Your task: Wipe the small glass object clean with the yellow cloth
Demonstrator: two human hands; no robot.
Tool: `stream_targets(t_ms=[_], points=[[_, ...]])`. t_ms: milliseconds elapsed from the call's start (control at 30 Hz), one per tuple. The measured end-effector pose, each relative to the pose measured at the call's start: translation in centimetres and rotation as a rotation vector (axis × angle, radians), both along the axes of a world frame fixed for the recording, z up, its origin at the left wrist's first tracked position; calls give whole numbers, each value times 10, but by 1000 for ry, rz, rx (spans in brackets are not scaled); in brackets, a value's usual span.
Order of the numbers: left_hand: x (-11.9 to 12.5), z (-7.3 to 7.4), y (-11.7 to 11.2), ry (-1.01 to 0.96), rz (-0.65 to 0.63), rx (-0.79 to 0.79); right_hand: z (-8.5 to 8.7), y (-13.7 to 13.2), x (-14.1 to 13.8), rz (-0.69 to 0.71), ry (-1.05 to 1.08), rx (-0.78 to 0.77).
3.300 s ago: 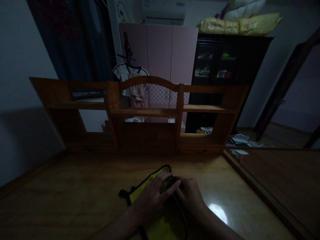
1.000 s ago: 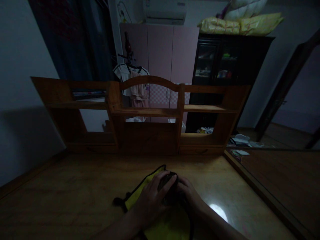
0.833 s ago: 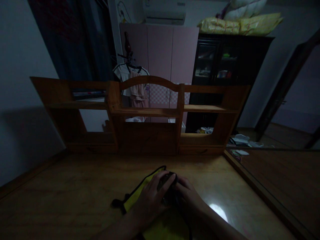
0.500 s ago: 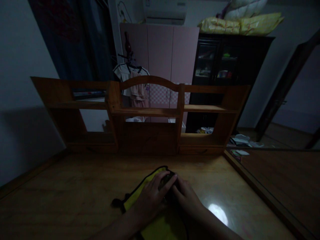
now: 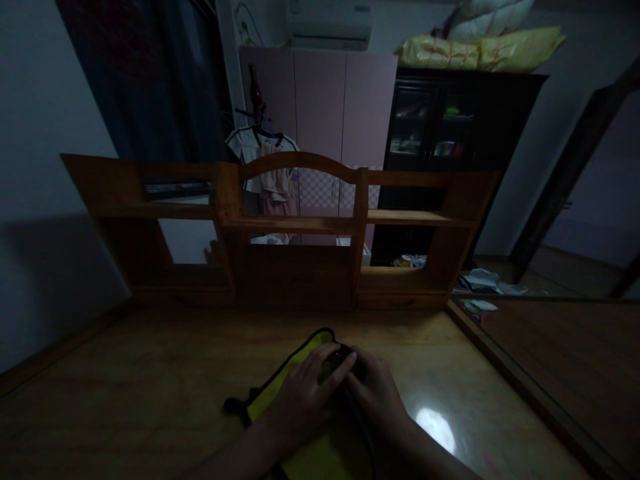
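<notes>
On the wooden surface in front of me lies a flat yellow fabric piece with black edging [image 5: 330, 460], perhaps a bag. A black cord or strap end [image 5: 234, 405] sticks out at its left. Over its upper part, my left hand [image 5: 305, 393] is curled around a small dark rounded object [image 5: 343, 352], thumb and forefinger about it. My right hand [image 5: 377, 393] closes on the same object from the right, fingertips bent in and touching it. Dim light and my fingers hide most of the object, so its kind cannot be made out.
A wooden shelf unit [image 5: 295, 223] spans the far edge of the wooden surface [image 5: 150, 373]. White wall [image 5: 45, 267] borders the left side; a raised wooden rim [image 5: 505, 363] runs along the right. Behind are a pink wardrobe [image 5: 320, 107] and a dark cabinet [image 5: 493, 127].
My right hand has turned slightly, its knuckles higher and a little farther right. The dark object has shifted slightly between my fingers, and the fabric's top edge has moved slightly up and left.
</notes>
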State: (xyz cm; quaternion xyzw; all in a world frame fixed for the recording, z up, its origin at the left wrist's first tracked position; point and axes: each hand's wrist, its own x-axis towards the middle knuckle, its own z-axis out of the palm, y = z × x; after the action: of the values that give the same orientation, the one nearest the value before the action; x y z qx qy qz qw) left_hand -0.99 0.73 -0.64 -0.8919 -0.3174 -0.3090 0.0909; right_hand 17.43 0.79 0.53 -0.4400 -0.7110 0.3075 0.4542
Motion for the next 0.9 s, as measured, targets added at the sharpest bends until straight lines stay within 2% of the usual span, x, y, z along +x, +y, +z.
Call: stream_targets(t_ms=[233,367,533,700,900], points=[[0,-1,-1,0,0,1,-2,5,6,-142,-330,31],[0,-1,-1,-3,6,-9,-6,6,8,-147,-418,59],[0,0,-1,-42,33,-52,-3,5,7,-60,-380,20],[0,6,-2,-93,80,-167,3,4,4,29,-295,-44],[1,5,-2,-133,121,-239,2,0,0,20,-174,18]])
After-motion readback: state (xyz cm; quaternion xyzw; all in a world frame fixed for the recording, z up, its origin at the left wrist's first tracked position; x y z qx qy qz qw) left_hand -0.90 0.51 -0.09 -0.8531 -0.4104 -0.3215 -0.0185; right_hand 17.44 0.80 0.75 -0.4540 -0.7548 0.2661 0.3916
